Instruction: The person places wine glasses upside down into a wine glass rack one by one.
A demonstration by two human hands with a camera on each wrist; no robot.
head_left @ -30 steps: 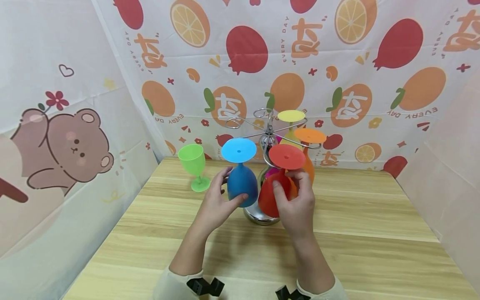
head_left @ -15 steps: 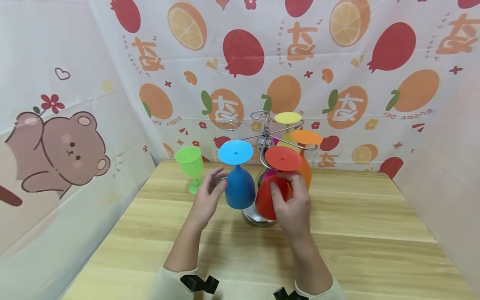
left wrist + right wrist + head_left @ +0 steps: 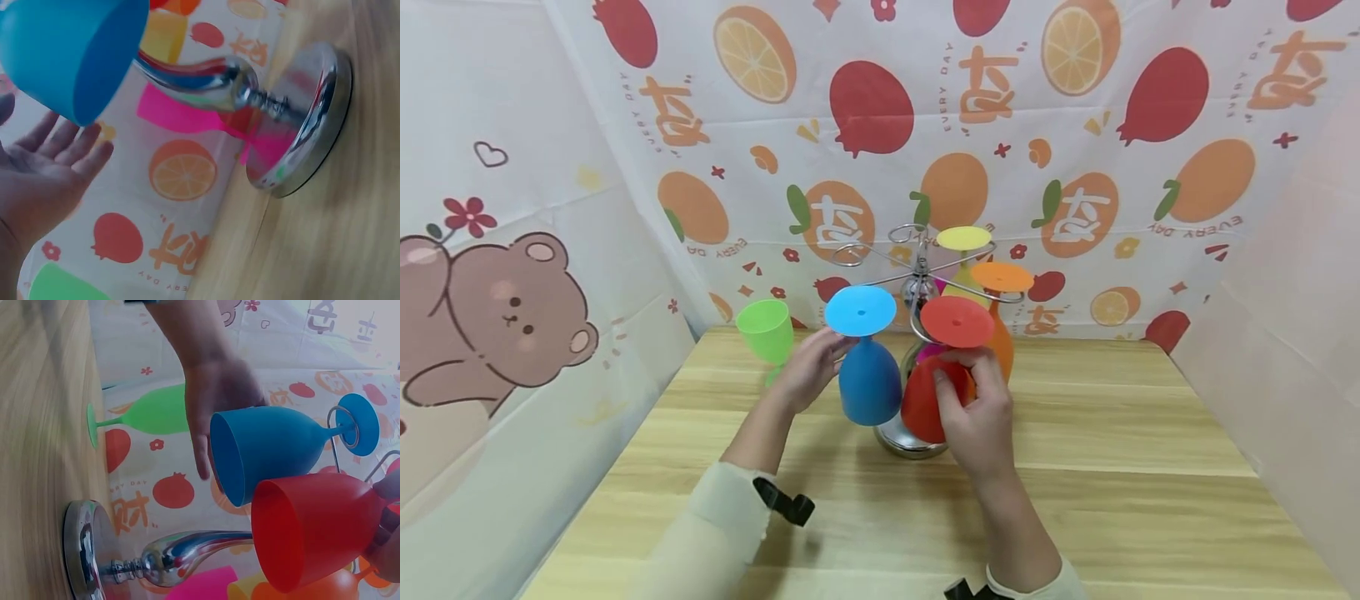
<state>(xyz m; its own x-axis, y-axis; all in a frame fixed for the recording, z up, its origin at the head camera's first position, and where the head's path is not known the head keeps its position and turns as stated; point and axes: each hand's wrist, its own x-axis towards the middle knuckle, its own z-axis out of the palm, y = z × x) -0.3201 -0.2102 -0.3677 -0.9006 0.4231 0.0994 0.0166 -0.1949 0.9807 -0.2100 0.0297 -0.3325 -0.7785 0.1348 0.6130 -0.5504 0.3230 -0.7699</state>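
A blue plastic goblet (image 3: 868,383) hangs upside down from a chrome goblet rack (image 3: 910,443); a wire loop passes round its stem in the right wrist view. My left hand (image 3: 808,368) is just left of it, fingers loosely extended, holding nothing. In the left wrist view those fingers (image 3: 59,140) lie right by the blue rim. My right hand (image 3: 981,417) pinches an inverted red goblet (image 3: 925,404) at the upper bowl, near its stem. The red foot (image 3: 957,321) sits level by the rack's front wires. In the right wrist view the red bowl (image 3: 312,531) overlaps the blue one.
A green goblet (image 3: 765,327) stands upright at the back left, partly behind my left hand. Orange (image 3: 1002,277) and yellow (image 3: 964,239) goblets hang inverted on the rack's right side. A pink goblet (image 3: 181,115) is behind the rack. A printed cloth backs the wooden table (image 3: 1112,517).
My left hand has let go of the blue goblet and moved left and back, toward the green goblet. My right hand keeps its hold on the red goblet. The head view has turned slightly right.
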